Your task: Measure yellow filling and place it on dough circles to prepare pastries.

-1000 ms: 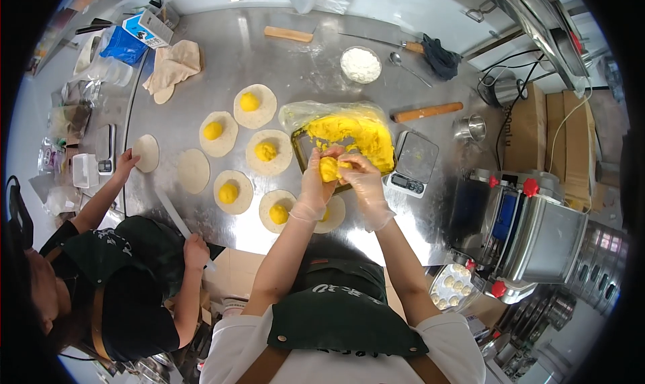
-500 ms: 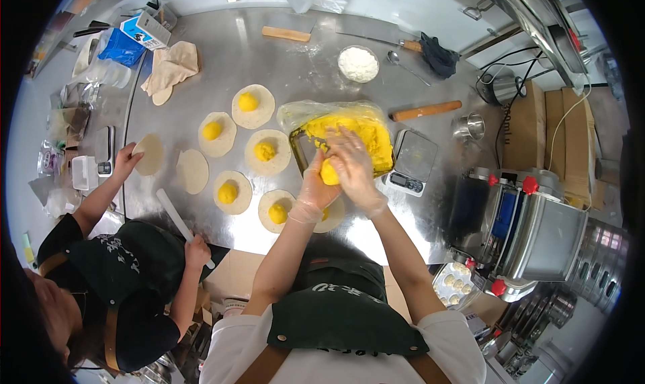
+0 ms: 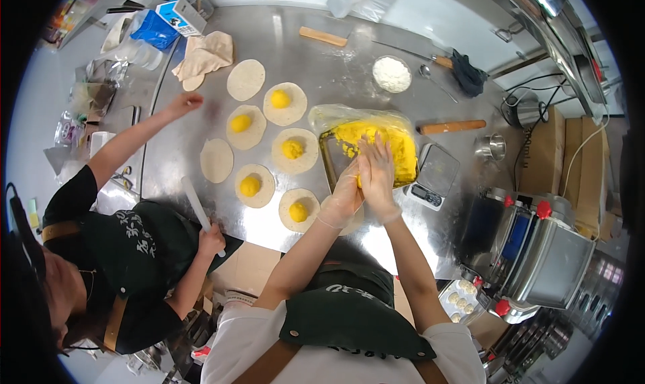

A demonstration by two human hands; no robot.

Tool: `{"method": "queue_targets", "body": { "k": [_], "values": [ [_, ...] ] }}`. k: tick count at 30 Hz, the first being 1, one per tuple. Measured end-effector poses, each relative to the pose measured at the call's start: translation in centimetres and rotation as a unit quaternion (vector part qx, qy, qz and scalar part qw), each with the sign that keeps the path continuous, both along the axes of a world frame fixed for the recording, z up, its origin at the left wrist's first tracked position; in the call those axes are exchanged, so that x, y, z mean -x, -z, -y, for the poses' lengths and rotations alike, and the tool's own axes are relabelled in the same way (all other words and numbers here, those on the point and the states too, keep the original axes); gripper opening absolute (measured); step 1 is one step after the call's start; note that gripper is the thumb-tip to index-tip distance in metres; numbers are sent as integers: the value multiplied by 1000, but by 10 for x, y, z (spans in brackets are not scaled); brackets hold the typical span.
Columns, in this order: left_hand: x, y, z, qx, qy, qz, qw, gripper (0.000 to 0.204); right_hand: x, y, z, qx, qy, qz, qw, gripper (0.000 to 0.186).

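Note:
Over the near edge of a metal pan [image 3: 334, 154], my left hand [image 3: 344, 192] and right hand [image 3: 377, 172], both in clear gloves, are pressed palm to palm. Between them is a ball of yellow filling [image 3: 360, 182], mostly hidden by the fingers. A mass of yellow filling [image 3: 403, 149] lies in the pan. To the left, several flat dough rounds carry a yellow ball each, such as the dough round [image 3: 306, 163] nearest the pan. Under my left wrist another dough round [image 3: 354, 221] is partly covered.
A person at the left holds a white rolling pin [image 3: 196, 206] and reaches a bare hand [image 3: 186, 102] over the table. Bare dough rounds [image 3: 246, 80] lie nearby. Right of the pan are a scale [image 3: 433, 176] and wooden rolling pin [image 3: 451, 126]; beyond, a bowl of white powder [image 3: 392, 74].
My hands have closed flatter together, covering more of the yellow ball. The other person's dough round now lies at the far left, and that hand is empty. The whole view has shifted.

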State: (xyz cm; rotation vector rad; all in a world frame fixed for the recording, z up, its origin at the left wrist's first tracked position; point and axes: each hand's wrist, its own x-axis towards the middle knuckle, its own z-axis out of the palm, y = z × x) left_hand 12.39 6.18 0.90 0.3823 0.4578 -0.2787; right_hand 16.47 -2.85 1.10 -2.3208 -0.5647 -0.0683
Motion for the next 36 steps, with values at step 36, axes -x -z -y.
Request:
{"method": "queue_targets", "body": {
  "k": [36],
  "values": [
    [8,30,-9,114,-32,75,990,50,17,-22,-22,83,-77,40,993,47]
  ]
}}
